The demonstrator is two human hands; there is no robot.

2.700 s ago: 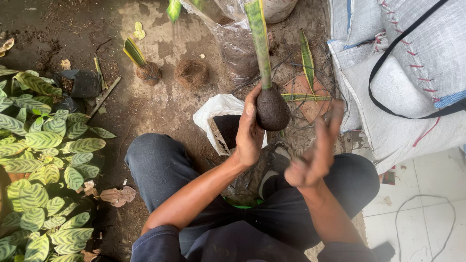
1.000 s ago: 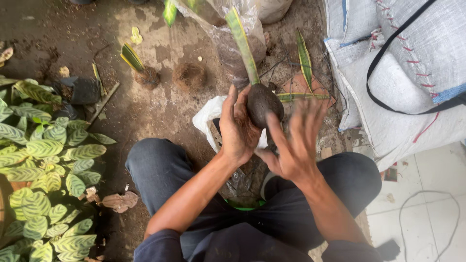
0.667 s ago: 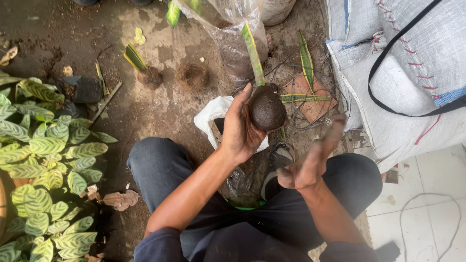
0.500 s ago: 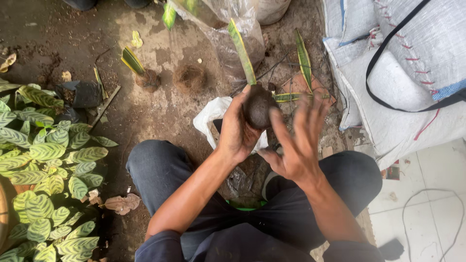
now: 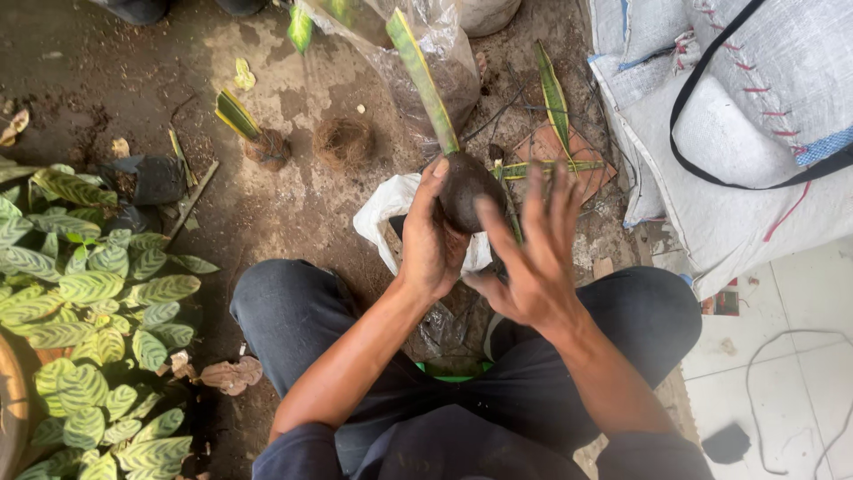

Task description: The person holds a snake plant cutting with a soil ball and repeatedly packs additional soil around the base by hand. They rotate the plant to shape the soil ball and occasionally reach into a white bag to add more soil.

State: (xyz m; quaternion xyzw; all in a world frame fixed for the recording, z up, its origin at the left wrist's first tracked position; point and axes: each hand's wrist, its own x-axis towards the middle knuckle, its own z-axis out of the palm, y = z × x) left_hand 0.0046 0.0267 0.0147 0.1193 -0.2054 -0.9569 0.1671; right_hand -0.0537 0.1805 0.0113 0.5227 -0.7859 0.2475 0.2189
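Above the white bag (image 5: pixel 382 213), the left hand (image 5: pixel 431 244) grips a dark soil ball (image 5: pixel 466 188) bearing a stiff leaf (image 5: pixel 418 71); right hand (image 5: pixel 533 258) spread open beside it. Crumbly-looking: best cupped underneath.

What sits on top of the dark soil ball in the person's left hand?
A long striped green leaf rises from the soil ball, tilted up-left. The left hand cups the ball; the right hand partly covers its right side, hiding any roots.

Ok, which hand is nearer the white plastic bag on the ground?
Left. The left hand grips the soil ball right above the white plastic bag, overlapping it in view. The right hand is open, further to the right, past the bag's edge.
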